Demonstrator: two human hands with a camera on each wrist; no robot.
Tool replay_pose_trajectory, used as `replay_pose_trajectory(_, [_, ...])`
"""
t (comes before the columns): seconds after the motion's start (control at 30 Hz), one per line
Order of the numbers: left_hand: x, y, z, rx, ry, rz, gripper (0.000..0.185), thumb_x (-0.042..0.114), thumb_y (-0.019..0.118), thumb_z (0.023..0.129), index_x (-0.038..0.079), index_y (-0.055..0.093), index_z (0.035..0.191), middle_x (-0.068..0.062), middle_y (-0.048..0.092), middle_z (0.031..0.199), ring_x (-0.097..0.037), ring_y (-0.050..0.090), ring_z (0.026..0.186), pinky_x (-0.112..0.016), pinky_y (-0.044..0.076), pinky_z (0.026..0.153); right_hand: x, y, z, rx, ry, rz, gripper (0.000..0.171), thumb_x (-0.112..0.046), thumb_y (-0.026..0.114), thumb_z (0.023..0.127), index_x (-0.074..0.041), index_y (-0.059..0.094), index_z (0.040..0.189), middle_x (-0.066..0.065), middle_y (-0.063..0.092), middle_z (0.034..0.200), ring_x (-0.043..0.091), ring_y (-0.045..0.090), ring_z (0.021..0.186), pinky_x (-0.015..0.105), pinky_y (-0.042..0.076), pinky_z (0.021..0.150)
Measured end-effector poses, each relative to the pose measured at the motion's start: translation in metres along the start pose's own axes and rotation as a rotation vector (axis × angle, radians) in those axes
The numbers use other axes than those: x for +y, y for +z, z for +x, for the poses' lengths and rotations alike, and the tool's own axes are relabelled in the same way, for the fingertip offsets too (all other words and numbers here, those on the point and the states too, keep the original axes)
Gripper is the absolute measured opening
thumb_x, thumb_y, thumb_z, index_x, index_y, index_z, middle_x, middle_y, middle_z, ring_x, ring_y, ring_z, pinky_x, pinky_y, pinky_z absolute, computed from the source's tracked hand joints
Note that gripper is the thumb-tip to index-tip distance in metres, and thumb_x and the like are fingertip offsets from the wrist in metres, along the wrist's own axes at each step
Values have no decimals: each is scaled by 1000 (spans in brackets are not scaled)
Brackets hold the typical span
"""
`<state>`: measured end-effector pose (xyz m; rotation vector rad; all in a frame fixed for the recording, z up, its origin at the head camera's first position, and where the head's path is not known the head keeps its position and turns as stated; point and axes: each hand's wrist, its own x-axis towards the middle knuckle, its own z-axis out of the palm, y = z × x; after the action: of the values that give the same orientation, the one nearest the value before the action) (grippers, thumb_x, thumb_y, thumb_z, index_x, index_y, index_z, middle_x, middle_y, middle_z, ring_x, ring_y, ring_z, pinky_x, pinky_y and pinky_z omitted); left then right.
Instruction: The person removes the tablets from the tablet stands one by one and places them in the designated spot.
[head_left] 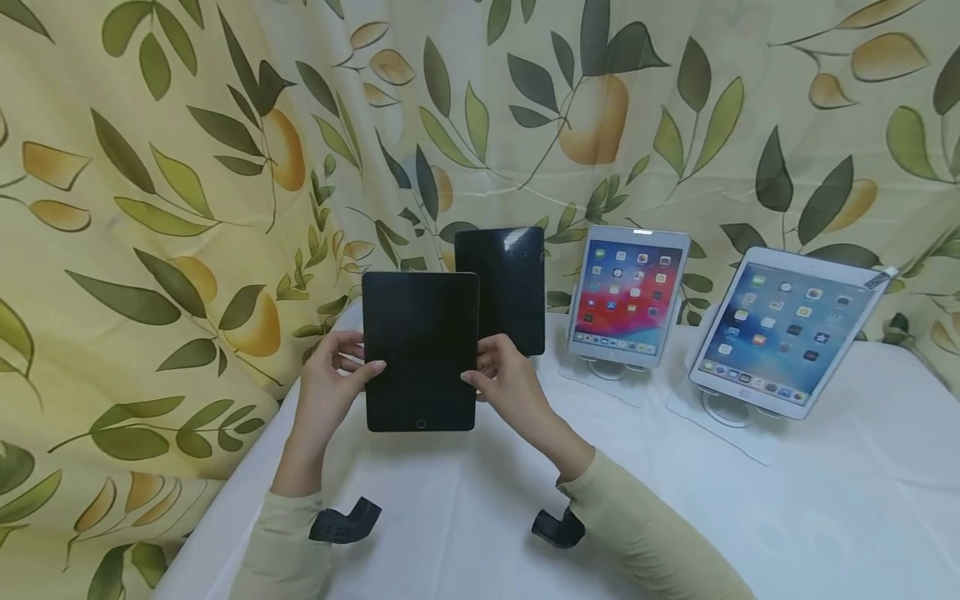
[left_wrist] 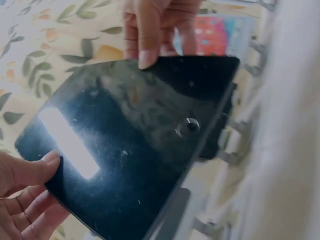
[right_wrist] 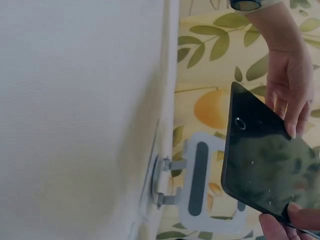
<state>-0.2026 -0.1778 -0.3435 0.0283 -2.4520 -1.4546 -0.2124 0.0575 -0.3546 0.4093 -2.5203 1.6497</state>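
Observation:
Both hands hold a black tablet [head_left: 420,350] with a dark screen upright above the white table [head_left: 465,517]. My left hand [head_left: 360,364] grips its left edge, thumb on the glass. My right hand [head_left: 483,372] grips the right edge the same way. In the left wrist view the tablet [left_wrist: 135,165] shows its home button [left_wrist: 189,125], with my left hand [left_wrist: 30,192] at one edge and my right hand [left_wrist: 150,35] at the other. The right wrist view shows the tablet [right_wrist: 265,165] above an empty white stand [right_wrist: 197,185].
A second dark tablet [head_left: 501,287] stands just behind the held one. Two lit tablets [head_left: 628,293] [head_left: 783,329] sit on stands to the right. A leaf-patterned curtain [head_left: 150,208] hangs behind the table and down its left side.

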Motion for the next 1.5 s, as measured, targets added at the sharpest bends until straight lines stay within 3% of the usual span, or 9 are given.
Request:
replay_pose_trajectory(0.27, [-14, 5, -7, -62, -28, 39, 42, 8, 74, 81, 4, 53, 117, -15, 58, 100, -21, 55, 82, -21, 54, 60, 11, 5, -10, -35, 104, 24, 41, 1, 73, 79, -1, 51, 113, 9, 62, 83, 14, 58, 66, 29, 57, 59])
replay_pose_trajectory(0.7, [-32, 4, -17, -160, -45, 10, 40, 5, 75, 79, 2, 55, 113, -14, 58, 96, -15, 59, 74, -24, 55, 59, 28, 15, -25, -111, 196, 24, 43, -1, 74, 79, 0, 50, 115, 9, 61, 83, 15, 60, 66, 31, 57, 58])
replay_pose_trajectory(1.07, [-41, 9, -19, -227, -74, 14, 40, 2, 76, 77, 0, 54, 110, -12, 56, 90, -13, 59, 66, -28, 56, 56, 38, 18, -32, -166, 235, 58, 39, 4, 72, 77, 2, 48, 108, 9, 58, 82, 13, 59, 65, 33, 57, 57])
replay_pose_trajectory(1.5, [-52, 11, -22, -274, -122, 30, 39, 0, 74, 77, 0, 53, 109, -11, 55, 87, -14, 56, 66, -29, 56, 56, 40, 19, -38, -266, 221, 46, 34, 6, 71, 78, 2, 47, 102, 9, 56, 78, 13, 60, 62, 30, 57, 56])
